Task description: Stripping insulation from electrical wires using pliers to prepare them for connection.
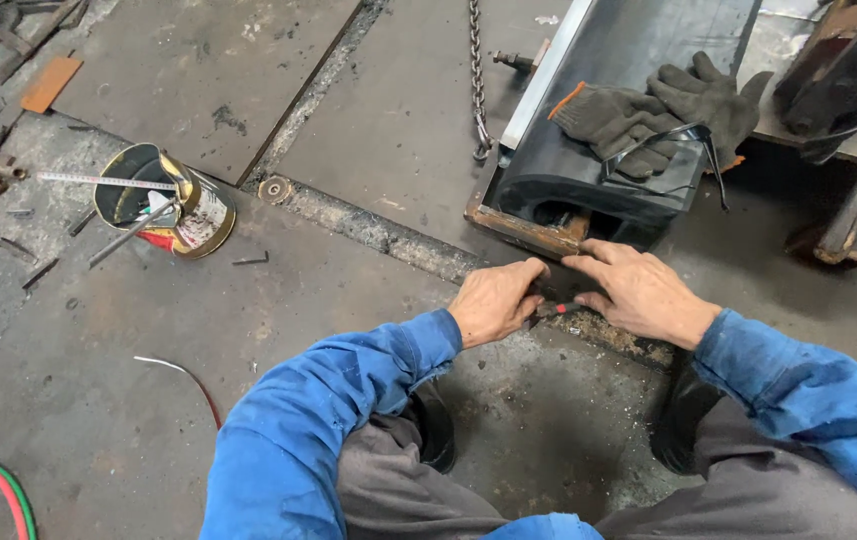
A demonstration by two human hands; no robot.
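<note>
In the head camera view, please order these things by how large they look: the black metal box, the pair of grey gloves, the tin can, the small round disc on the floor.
1. black metal box
2. pair of grey gloves
3. tin can; it looks close to the gloves in size, so this ranking is unsure
4. small round disc, clearly the smallest

A round metal tin can [173,205] with a gold rim lies tipped on the grey floor at the far left. Its printed label [206,215] wraps the side in white, red and gold. The tin's open mouth faces left, with rods poking out of it.
</note>
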